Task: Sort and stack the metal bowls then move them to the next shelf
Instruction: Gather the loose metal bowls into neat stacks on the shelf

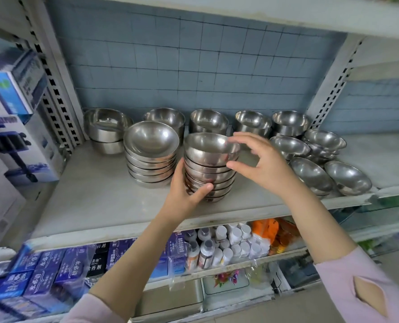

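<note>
My pink sleeves (366,287) sit closest to me, both forearms reaching up to the grey shelf (95,197). My left hand (188,190) is wrapped around the lower left side of a tall stack of metal bowls (209,169) standing near the front middle of the shelf, thumb pressed across the bottom bowls. My right hand (261,159) is spread open at the stack's upper right, fingertips at the rim of the top bowl; whether they touch it I cannot tell. Just left of this stack stands a second stack (150,155), wider and lower, its top bowl tipped a little toward me. Behind both runs a row of deeper bowls (207,121) along the tiled wall (193,66). To the right, near the shelf's post, smaller bowls (326,164) lie loosely, several tilted on their sides and leaning on each other. Blue and white boxes (14,117) fill the neighbouring bay on the left. On the shelf below me are purple cartons (46,271) and white bottles (231,243).
</note>
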Demonstrator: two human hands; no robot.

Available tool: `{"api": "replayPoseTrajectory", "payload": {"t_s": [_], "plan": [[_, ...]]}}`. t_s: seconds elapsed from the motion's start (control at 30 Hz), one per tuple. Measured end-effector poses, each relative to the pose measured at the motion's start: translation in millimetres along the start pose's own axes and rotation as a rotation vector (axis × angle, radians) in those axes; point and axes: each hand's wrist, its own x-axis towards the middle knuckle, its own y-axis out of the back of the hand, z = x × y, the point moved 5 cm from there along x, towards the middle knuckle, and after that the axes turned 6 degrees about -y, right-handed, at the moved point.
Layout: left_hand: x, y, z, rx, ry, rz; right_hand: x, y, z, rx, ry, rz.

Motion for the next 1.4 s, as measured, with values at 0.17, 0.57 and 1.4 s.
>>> {"api": "replayPoseTrajectory", "payload": {"t_s": [0.17,0.57,1.4], "plan": [[3,-4,0,-0.058,-0.009,-0.043,-8,-20,29,0.294,-0.267,-0.132],[27,-55,-10,-0.049,0.015,-0.040,5,9,84,0.400,-0.252,-0.140],[24,-60,-26,0.129,0.212,0.038,26,-24,137,0.614,-0.186,-0.419]]}}
